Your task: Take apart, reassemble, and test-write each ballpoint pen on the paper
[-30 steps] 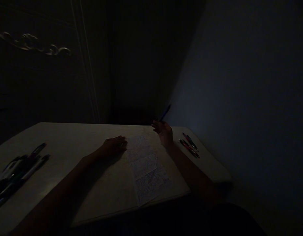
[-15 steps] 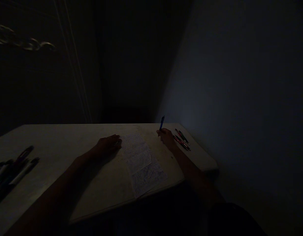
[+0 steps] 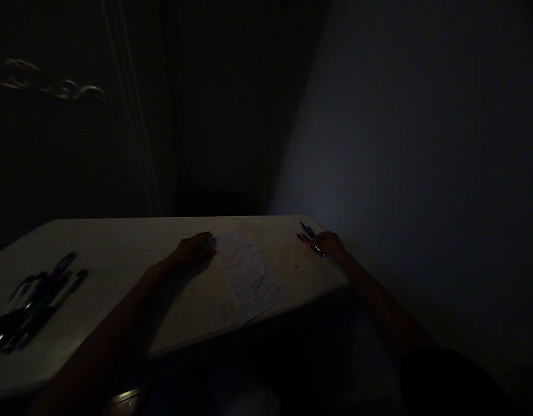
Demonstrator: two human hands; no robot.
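Observation:
My left hand (image 3: pixel 196 247) lies flat on the table, fingers stretched out and touching the far left edge of a paper sheet (image 3: pixel 249 267) covered in fine marks. The sheet looks folded or made of two overlapping pieces. At the table's right side, my right hand (image 3: pixel 331 242) is closed at the near end of a blue pen (image 3: pixel 306 227), which now lies low among other pens. A red pen (image 3: pixel 308 242) rests just in front of those fingers. Darkness and the hand itself hide part of the pens.
Several dark and white pens (image 3: pixel 36 303) lie in a loose pile on the left of the pale table (image 3: pixel 131 242). A wall (image 3: pixel 379 144) rises close on the right. A dark panel with a curled ornament (image 3: pixel 45 81) stands at the back left.
My right hand has moved right, from beside the paper to the pens, and lowered the blue pen from upright to lying. My left hand stays by the sheet; the view has shifted slightly.

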